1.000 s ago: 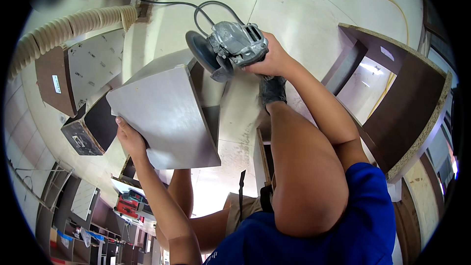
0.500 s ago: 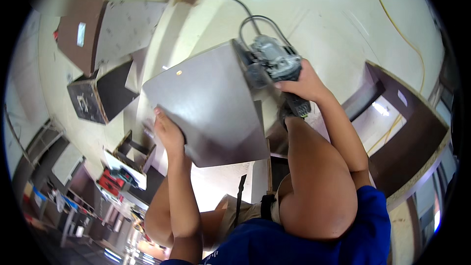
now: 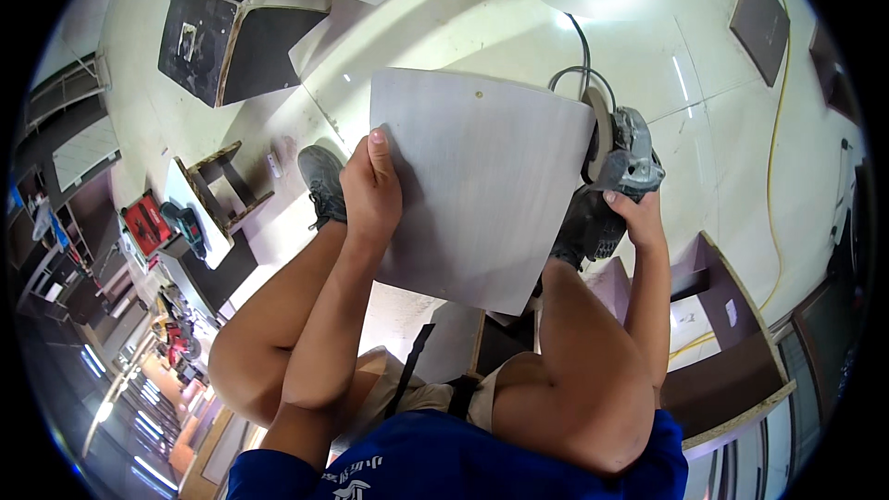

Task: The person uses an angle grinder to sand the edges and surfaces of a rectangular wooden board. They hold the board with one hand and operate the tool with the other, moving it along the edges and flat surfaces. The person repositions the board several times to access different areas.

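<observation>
A flat grey board (image 3: 482,185) with a small round brass-coloured spot stands tilted in front of me, above my lap. My left hand (image 3: 372,190) is closed on its left edge, thumb on the face and the other fingers hidden behind. In my right hand (image 3: 641,216) is a corded angle grinder (image 3: 635,146), gripped round its black body below the grey metal head. The grinder's disc (image 3: 601,134) faces the board's right edge, very close to it; whether they touch I cannot tell.
A dark box-like piece (image 3: 199,46) and a small open frame (image 3: 227,185) lie to the left, near a teal power tool (image 3: 183,227) and a red case (image 3: 145,222). A curved brown cabinet piece (image 3: 732,352) stands at right. A yellow cord (image 3: 770,194) runs along the floor. My shoe (image 3: 321,181) is at left.
The board has moved right in view and stands straighter. The grinder has shifted right and down, staying by the board's right edge. My view has swung, so surrounding pieces appear displaced.
</observation>
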